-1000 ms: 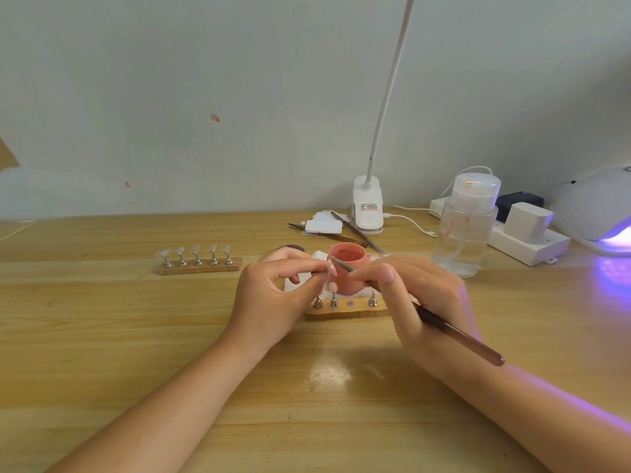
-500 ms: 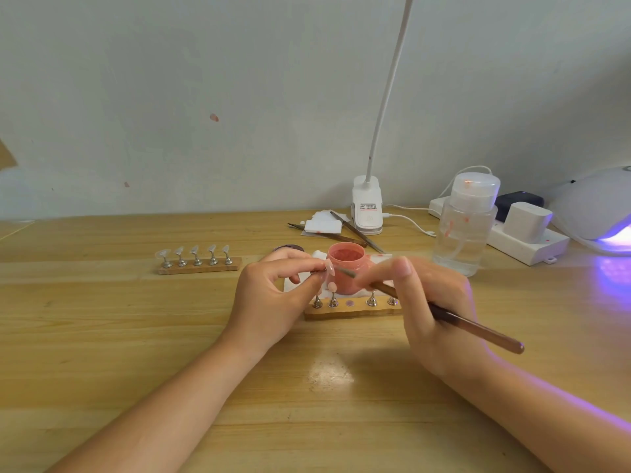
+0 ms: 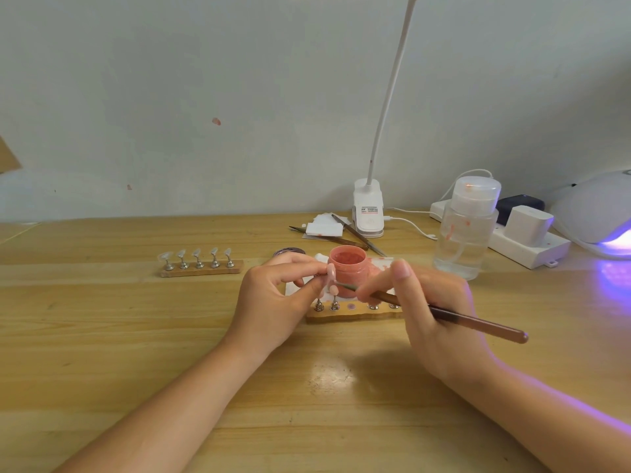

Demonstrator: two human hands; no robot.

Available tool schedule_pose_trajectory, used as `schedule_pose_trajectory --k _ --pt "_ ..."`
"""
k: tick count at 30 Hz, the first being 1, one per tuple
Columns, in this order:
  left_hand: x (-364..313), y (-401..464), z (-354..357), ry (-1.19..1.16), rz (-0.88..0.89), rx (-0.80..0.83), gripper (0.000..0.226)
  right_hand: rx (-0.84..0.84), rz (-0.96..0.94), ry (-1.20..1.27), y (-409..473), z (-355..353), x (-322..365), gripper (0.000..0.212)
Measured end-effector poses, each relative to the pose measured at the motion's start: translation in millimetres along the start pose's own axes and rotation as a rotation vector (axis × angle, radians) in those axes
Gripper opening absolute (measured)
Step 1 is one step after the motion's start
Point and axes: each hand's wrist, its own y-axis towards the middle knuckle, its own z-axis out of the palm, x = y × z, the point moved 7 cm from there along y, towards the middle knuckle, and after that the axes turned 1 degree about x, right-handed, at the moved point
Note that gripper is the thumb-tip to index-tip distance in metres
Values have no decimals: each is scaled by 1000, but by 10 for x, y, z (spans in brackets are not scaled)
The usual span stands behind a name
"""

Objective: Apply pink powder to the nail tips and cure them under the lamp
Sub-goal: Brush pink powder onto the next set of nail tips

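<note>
The nail tip [image 3: 330, 273] is pinched between thumb and fingers of the left hand [image 3: 273, 302], held up just in front of the open jar of pink powder [image 3: 347, 273]. The right hand [image 3: 430, 312] is closed around a brush [image 3: 444, 315], pen-style, its bristle end touching the tip.

From where I stand, the thing to get right here is a light, even stroke, working over the jar so loose powder falls back in rather than onto the surface [image 3: 136, 336]. Holding the tip by its stand keeps fingers off the coated face.

The near holder strip [image 3: 351, 314] has an empty socket waiting; a second strip [image 3: 201, 268] of clear tips sits well to the left. The curing lamp [image 3: 601, 213] glows purple at far right.
</note>
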Motion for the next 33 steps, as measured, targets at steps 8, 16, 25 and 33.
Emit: schedule_pose_trajectory --k 8,16,25,33 --pt "-9 6 2 -3 19 -4 17 12 4 18 -8 12 14 50" --pt "-54 3 -16 -3 57 -21 22 6 33 30 -14 17 13 47" --pt "-47 7 -12 -12 51 -24 20 -3 89 92 -15 16 -17 47" --pt "-39 12 -2 -7 57 -8 16 21 111 61 -5 48 -53 44"
